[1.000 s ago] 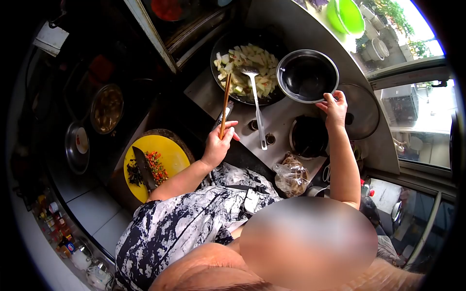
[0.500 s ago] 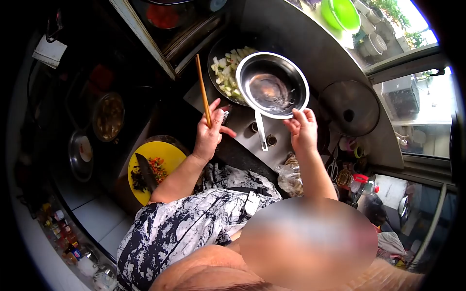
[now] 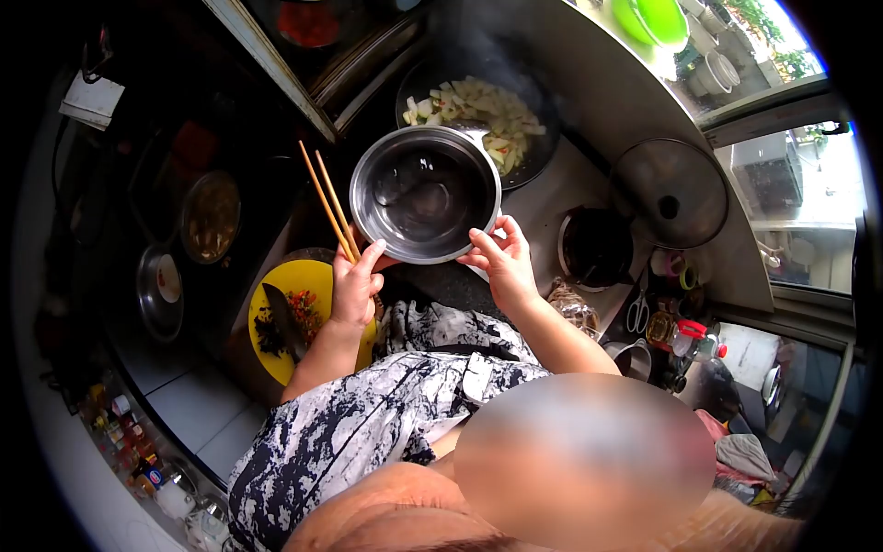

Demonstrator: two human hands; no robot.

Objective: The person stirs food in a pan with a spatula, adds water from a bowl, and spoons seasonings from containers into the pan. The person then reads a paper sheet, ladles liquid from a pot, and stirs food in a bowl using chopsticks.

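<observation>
Beside the wok (image 3: 478, 120), both hands' fingers (image 3: 487, 241) pinch the steel bowl (image 3: 425, 195) rim.

daylight pours in from the window (image 3: 791, 184) at the upper right and blows out to white there, while the left side sinks into deep shadow. the steel bowl (image 3: 425, 193) carries soft glare on its rim. strong fisheye bending curves every edge inside a black round vignette. a blurred patch covers the lower middle.
</observation>
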